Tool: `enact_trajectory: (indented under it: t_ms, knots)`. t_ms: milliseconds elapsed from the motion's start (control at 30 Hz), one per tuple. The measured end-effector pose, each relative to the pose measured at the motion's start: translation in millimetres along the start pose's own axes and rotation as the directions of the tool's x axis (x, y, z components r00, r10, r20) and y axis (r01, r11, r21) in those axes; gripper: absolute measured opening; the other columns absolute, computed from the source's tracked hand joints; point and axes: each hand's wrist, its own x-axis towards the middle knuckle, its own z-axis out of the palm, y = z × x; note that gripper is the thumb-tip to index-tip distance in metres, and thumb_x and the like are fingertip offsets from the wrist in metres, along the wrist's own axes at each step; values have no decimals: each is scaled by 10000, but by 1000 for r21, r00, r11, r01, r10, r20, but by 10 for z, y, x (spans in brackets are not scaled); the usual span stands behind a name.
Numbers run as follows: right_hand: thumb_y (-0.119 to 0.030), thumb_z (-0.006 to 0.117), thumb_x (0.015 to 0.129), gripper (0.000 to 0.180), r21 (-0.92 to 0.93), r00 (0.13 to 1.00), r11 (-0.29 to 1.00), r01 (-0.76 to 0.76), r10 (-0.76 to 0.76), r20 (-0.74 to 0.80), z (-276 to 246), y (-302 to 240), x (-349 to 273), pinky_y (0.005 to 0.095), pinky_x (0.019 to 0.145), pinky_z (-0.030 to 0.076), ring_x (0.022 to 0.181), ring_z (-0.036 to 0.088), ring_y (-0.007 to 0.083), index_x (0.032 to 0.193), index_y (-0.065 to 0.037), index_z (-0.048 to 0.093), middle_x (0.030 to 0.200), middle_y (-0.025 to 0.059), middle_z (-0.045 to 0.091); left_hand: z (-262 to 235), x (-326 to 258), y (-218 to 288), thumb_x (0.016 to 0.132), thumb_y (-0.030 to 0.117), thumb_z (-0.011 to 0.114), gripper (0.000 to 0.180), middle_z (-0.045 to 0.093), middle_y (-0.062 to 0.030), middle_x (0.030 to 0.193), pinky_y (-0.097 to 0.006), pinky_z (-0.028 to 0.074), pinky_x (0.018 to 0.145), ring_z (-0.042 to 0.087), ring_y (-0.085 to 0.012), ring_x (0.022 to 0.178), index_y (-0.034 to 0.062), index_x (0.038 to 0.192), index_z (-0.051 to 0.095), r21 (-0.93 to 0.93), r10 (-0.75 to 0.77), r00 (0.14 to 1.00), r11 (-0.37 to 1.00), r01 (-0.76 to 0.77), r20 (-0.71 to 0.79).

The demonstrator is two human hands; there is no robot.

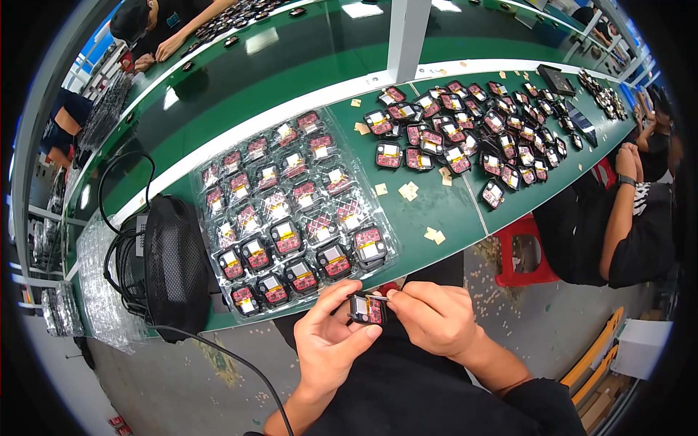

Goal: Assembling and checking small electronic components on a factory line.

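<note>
Between the thumb and fingers of my left hand (331,345) is a small black square device casing (367,309), its open side showing a red circuit board and a pale square part. My right hand (440,316) pinches a thin metallic tool (378,296), whose tip reaches the casing's upper edge; its exact kind is hard to make out. Just beyond my hands, a clear plastic tray (389,251) holds rows of similar casings with red boards. Some casings in the far rows seem covered by clear plastic.
A loose pile of similar casings (454,131) spreads over the green table (429,200), among small tan paper pieces (408,191). Left of the tray sit a black mesh bag (174,261) with cables and stacked clear trays (102,269). A red stool (527,251) and a co-worker are at right.
</note>
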Motion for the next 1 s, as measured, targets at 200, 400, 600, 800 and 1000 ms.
enact_trajectory:
  t_ms: [200, 400, 600, 800, 1000]
  knots:
    - [-29, 808, 780, 225, 88, 996, 996, -33, 25, 91, -75, 62, 77, 299, 558, 549, 648, 679, 194, 999, -23, 757, 895, 70, 699, -50, -31, -68, 807, -155, 766, 609, 578, -189, 1346, -362, 557, 983, 603, -269, 1244, -48, 1364, 544, -24, 39, 999, 999, -40, -25]
    - [-7, 786, 828, 207, -81, 951, 954, -290, 277, -140, -273, 344, 110, 386, 639, 555, 766, 682, 315, 1026, -9, 724, 976, 140, 664, -171, 154, 210, 794, -38, 816, 602, 635, -204, 1261, -408, 522, 1009, 650, -284, 1171, -36, 1331, 543, 96, 190, 979, 976, -197, 71]
    - [-229, 770, 914, 395, -419, 776, 655, -629, 565, -281, -333, 708, 73, 473, 714, 547, 852, 687, 394, 1227, -16, 659, 1248, 179, 573, -216, 663, 385, 933, -98, 610, 265, 603, -94, 1140, -286, 528, 869, 645, -170, 1054, -82, 1192, 662, 610, 344, 938, 737, -292, 34]
    - [-247, 778, 906, 361, -409, 766, 651, -640, 583, -271, -365, 695, 8, 486, 719, 562, 837, 696, 411, 1193, -56, 671, 1295, 186, 561, -76, 907, 500, 929, -23, 686, 237, 633, -123, 984, -351, 552, 872, 695, -227, 942, -20, 1166, 686, 918, 403, 912, 329, -220, 74]
    - [-188, 782, 893, 279, -365, 810, 723, -586, 535, -240, -388, 754, -26, 456, 700, 572, 859, 710, 388, 1116, -68, 666, 1248, 148, 640, -240, 1040, 387, 900, 61, 736, 229, 679, -140, 1060, -553, 373, 1164, 648, -380, 1147, 23, 1124, 713, 959, 477, 835, -79, -272, 276]
